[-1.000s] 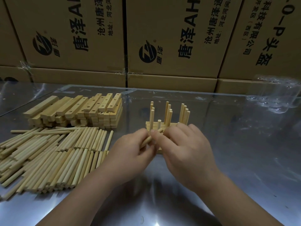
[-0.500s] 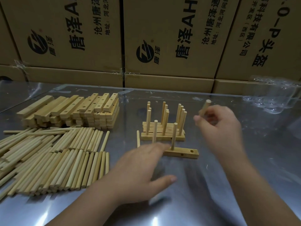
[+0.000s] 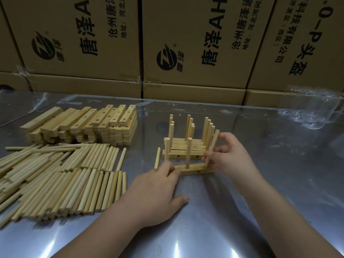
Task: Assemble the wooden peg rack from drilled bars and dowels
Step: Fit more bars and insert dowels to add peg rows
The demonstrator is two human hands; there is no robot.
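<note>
**A:** Head view: what is kept in the cardboard boxes (image 3: pixel 195 43) at 12 o'clock?

**B:** It cannot be told. Only their sides are seen.

**A:** How is the drilled bar (image 3: pixel 195 168) seen?

**B:** It is laid flat on the shiny table (image 3: pixel 260 202), with two pegs (image 3: pixel 188 153) stood up in it. Its 9 o'clock end is pressed by the straight fingers of the left hand (image 3: pixel 154 194). A tilted dowel (image 3: pixel 214 140) is pinched by the right hand (image 3: pixel 229 155) at the 3 o'clock end. Finished racks (image 3: pixel 186 146) are set just behind, at 12 o'clock. Loose dowels (image 3: pixel 65 174) and spare bars (image 3: pixel 89 125) are piled at 9 o'clock.
</note>
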